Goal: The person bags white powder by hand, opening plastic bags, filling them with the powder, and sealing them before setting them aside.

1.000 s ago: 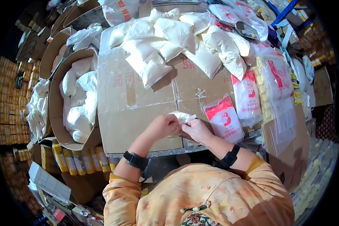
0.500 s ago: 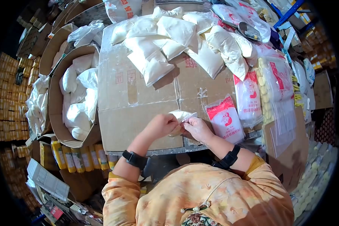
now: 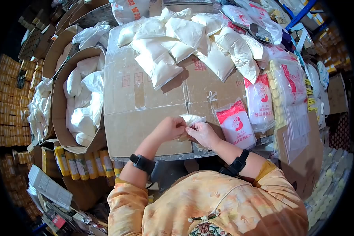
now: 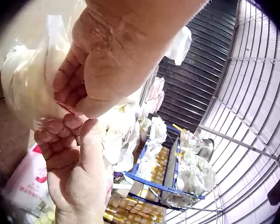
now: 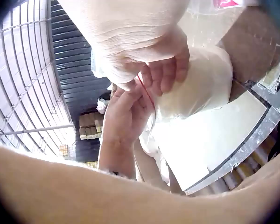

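Observation:
A small clear bag of white powder [image 3: 191, 119] is held over the near edge of the cardboard tabletop [image 3: 145, 102]. My left hand [image 3: 181, 128] and right hand [image 3: 191, 132] meet at the bag's mouth, both pinching it. In the left wrist view the left hand [image 4: 67, 95] pinches the bag [image 4: 23, 88] from above and the right hand [image 4: 60, 133] meets it from below. The right wrist view shows a thin red seal strip [image 5: 147, 91] between the right hand [image 5: 151, 79] and left hand [image 5: 130, 100], with the full bag [image 5: 205, 84] hanging beside them.
A heap of filled white bags [image 3: 185, 39] covers the far side of the table. Red-printed empty bags [image 3: 236, 122] lie to the right. On the left an open carton [image 3: 57, 114] holds more white bags, with yellow packets [image 3: 82, 165] below it.
Both hands stay at the bag's mouth, and the fingers have worked slightly along it. The bag has hardly moved.

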Demonstrator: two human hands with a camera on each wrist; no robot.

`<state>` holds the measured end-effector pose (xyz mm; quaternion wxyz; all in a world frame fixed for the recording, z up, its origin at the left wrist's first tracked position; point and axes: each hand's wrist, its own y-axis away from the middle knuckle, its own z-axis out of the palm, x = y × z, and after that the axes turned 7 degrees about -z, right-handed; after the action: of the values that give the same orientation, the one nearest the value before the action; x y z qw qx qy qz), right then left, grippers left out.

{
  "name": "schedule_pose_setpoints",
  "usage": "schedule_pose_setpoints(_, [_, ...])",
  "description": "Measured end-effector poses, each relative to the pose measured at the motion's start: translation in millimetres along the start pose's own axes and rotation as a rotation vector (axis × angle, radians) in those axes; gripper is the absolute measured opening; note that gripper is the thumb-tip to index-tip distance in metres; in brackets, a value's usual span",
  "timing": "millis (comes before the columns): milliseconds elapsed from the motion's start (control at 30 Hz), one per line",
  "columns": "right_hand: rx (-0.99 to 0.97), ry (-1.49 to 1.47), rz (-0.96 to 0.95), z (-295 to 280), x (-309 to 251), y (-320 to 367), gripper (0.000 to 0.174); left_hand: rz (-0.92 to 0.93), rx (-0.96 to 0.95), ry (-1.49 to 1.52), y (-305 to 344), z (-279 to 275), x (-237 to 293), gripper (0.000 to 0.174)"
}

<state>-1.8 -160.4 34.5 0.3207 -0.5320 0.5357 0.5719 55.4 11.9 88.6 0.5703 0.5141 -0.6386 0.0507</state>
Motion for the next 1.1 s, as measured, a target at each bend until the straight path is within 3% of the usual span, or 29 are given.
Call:
schedule_pose_setpoints(67, [-0.018,0.036,-0.004,-0.6,-4.7,1.1,0.03,0.01,-0.072,0.057,-6.5,-0.4,-9.1,0.012])
schedule_pose_setpoints(167, [-0.017,0.406,-0.01,-5.3,-43.9,9.4,0.027,0.018,-0.148,0.1,-10.0,-2.8,-7.9,0.015])
schedule_pose_setpoints(200, [0.007,0.391,-0.023,-3.8,-39.0,8.8,0.026,0.022,-0.168,0.104,-10.5,-3.4,-5.3,0.016])
schedule_pose_setpoints(333, [0.07,0.262,-0.029,2.4,-8.5,4.5,0.021,0.177,0.083,-0.212,-15.5,4.4,1.1,0.016])
schedule_pose_setpoints(467, [0.075,0.1,-0.075,3.7,17.1,3.6,0.018,0.186,0.015,-0.142,-8.0,0.3,6.6,0.019])
schedule_pose_setpoints(533, [0.088,0.245,-0.09,-0.8,3.4,6.0,0.017,0.203,-0.033,-0.107,-2.5,-3.9,6.6,0.022])
schedule_pose_setpoints(767, [0.14,0.196,-0.06,-0.7,-16.6,6.2,0.015,0.214,0.016,-0.234,-4.6,0.7,7.0,0.019])
schedule_pose_setpoints(967, [0.118,0.27,-0.082,2.9,22.4,0.7,0.015,0.24,0.106,-0.314,-9.1,4.9,-1.7,0.02])
schedule_pose_setpoints(1100, [0.106,0.303,-0.073,-0.4,-1.0,3.3,0.013,0.181,0.11,-0.322,-12.7,6.8,-3.1,0.022])
